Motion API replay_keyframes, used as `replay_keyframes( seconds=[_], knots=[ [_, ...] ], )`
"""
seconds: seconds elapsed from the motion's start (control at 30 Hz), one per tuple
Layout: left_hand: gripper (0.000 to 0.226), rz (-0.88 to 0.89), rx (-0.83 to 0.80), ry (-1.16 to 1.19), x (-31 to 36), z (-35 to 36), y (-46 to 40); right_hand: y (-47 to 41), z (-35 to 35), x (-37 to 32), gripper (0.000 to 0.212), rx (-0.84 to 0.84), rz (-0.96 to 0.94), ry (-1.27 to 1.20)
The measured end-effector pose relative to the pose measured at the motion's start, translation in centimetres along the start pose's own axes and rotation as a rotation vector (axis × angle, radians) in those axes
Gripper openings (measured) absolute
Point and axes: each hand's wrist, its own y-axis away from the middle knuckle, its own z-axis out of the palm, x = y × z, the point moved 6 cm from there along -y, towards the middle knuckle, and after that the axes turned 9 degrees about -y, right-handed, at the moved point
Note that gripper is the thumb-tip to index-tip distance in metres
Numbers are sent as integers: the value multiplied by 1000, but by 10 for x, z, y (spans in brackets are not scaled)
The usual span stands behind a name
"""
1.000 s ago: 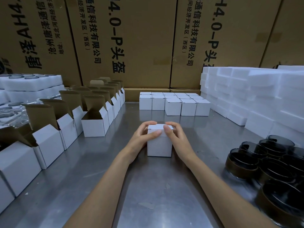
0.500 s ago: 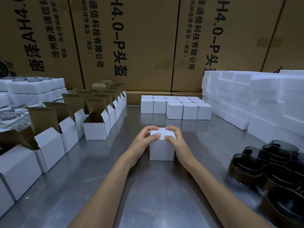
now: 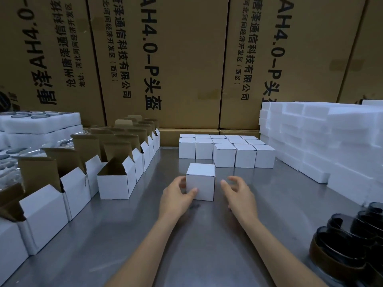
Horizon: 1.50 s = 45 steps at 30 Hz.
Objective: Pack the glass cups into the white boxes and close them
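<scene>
The small closed white cardboard box (image 3: 200, 181) now sits farther out on the steel tabletop (image 3: 207, 245), just short of the block of finished white boxes (image 3: 226, 151). The left hand (image 3: 178, 196) still pinches its near-left corner, while the right hand (image 3: 238, 193) has let go and hovers beside it, fingers loosely spread. Judging by this, 1 box is done and being pushed to that block.

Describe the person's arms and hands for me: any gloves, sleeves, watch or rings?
Both arms are bare up to the bottom edge of the picture, with no sleeves in view. The left hand and the right hand wear no gloves. No watch, band or ring shows on either wrist or on the fingers. No markings or tape can be seen.
</scene>
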Motion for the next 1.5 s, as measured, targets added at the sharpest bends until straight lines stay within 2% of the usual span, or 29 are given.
replay_keyframes(
  seconds=[0.1,0.23,0.3,0.43,0.6,0.7,0.77,0.97,1.2,1.5],
  knots=[
    [35,-50,9,-136,4,16,-23,-19,14,1,34,-29,-33,215],
    [34,-74,6,-436,4,38,-57,-52,22,4,34,32,-36,307],
    [33,-53,19,-501,5,48,-73,-69,28,7,34,25,-55,385],
    [43,-42,63,-524,1,63,-103,-102,40,12,35,19,-71,510],
    [43,-48,62,-479,-8,69,-129,-129,47,21,31,20,-53,471],
    [42,-41,34,-467,-10,72,-138,-138,48,26,22,50,-29,434],
    [43,-32,20,-491,-9,73,-142,-143,47,28,16,85,2,416],
    [47,-28,-13,-576,-9,79,-158,-156,48,29,19,114,51,456],
    [43,38,24,-708,-6,84,-165,-164,54,27,13,81,12,546],
    [38,72,52,-811,-5,92,-171,-164,57,25,18,66,-38,623]
  ],
)
